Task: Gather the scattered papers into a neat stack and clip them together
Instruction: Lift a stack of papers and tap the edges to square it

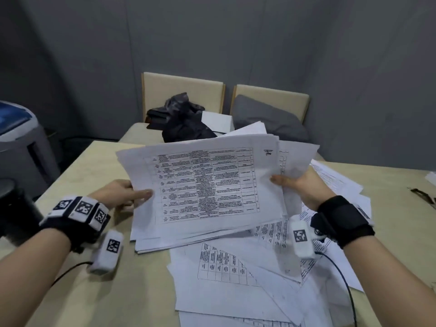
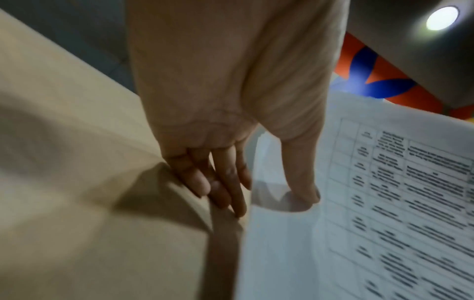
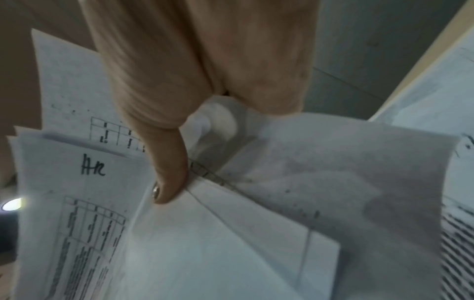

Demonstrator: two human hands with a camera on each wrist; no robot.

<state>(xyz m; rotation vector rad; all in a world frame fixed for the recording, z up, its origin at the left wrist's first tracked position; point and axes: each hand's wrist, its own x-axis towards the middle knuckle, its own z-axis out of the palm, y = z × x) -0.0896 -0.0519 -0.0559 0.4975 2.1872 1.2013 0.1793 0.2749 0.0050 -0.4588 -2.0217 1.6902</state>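
I hold a bundle of printed sheets (image 1: 207,185) tilted up above the wooden table (image 1: 77,175); its top page carries a table of text. My left hand (image 1: 141,195) pinches its left edge, thumb (image 2: 305,194) on top and fingers (image 2: 225,182) beneath. My right hand (image 1: 280,181) grips the right edge, the thumb (image 3: 169,182) pressing on the top sheet (image 3: 102,223) and the fingers hidden under the paper. The sheets in the bundle are fanned and uneven. More loose papers (image 1: 236,279) lie scattered on the table below and to the right. A small dark clip-like object (image 1: 422,194) lies at the far right.
Two beige chairs (image 1: 184,90) stand behind the table, one with a black bag (image 1: 184,119), the other with a grey cushion (image 1: 266,116). A grey and blue appliance (image 1: 18,138) and a black cylinder (image 1: 16,208) are on the left. Cables (image 1: 346,279) trail from both wrists.
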